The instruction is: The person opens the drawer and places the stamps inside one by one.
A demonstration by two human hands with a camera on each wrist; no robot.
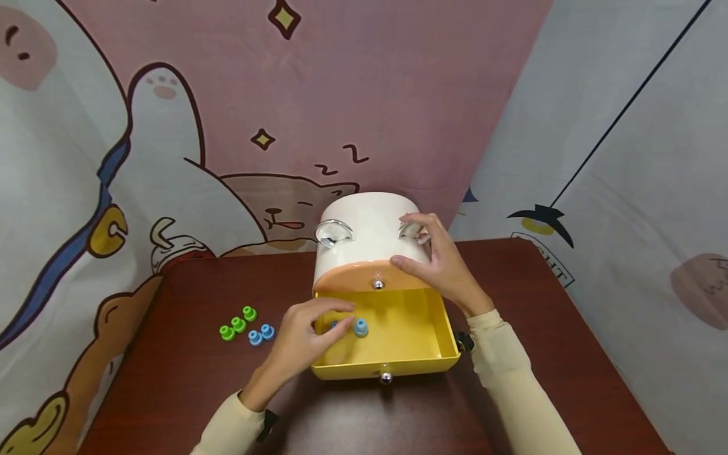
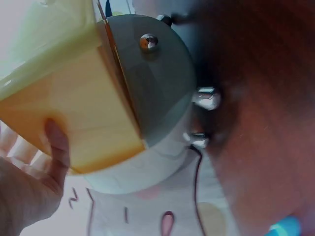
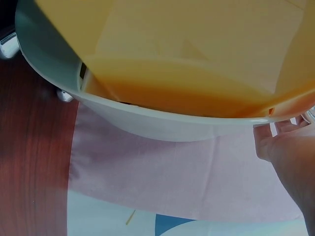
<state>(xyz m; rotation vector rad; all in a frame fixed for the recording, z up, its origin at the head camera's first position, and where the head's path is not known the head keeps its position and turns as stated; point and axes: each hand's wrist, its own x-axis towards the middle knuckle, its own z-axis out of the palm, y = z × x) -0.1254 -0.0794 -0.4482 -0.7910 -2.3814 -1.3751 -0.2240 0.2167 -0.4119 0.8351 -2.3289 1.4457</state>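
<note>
A small white rounded cabinet with an orange upper drawer front has its yellow lower drawer pulled out. Above the drawer's left side hovers my left hand, thumb and fingers apart with nothing between them. A small blue stepped peg lies in the drawer close to the thumb tip; another blue piece is mostly hidden by that hand. My right hand holds the cabinet's right side, its thumb at the front edge and fingers around the silver handle.
On the brown table, left of the drawer, lie several green pegs and two blue pegs. A second silver handle sits on the cabinet's left. A printed cloth hangs behind the table.
</note>
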